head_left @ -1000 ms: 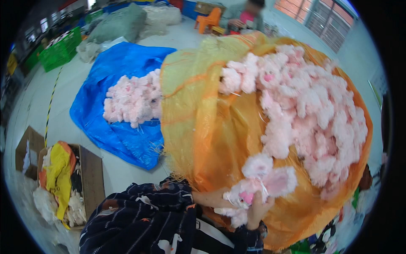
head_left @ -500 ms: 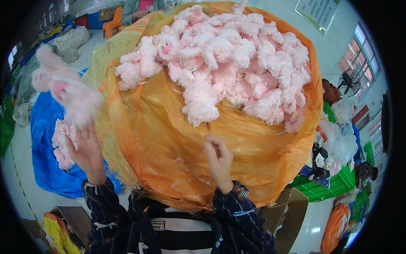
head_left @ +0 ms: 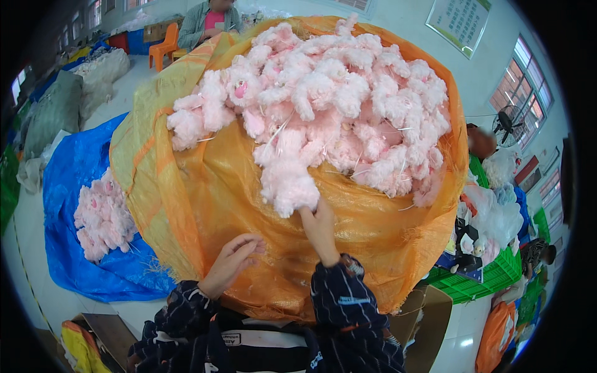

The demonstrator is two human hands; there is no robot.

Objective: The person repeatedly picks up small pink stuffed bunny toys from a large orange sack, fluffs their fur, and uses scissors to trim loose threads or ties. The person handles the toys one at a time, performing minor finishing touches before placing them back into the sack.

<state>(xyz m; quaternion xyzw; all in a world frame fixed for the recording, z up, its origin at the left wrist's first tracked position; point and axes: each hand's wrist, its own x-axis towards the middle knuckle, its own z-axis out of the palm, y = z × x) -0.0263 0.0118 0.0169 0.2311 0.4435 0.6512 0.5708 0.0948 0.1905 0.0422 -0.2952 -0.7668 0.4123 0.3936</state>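
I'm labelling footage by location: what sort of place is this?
Probably a toy workshop: heaped pink plush toys on an orange sheet, a second pile on blue sheeting, and a loaded green crate.

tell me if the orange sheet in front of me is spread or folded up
Spread, though wrinkled: the orange sheet fans out wide beneath the pile of pink plush toys, its bare near part showing.

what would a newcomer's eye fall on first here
A big heap of fluffy pink plush toys lies on the orange sheet, centre. The right hand touches one toy at the near edge; the empty left hand hovers nearby. A smaller heap lies on the blue sheet, left.
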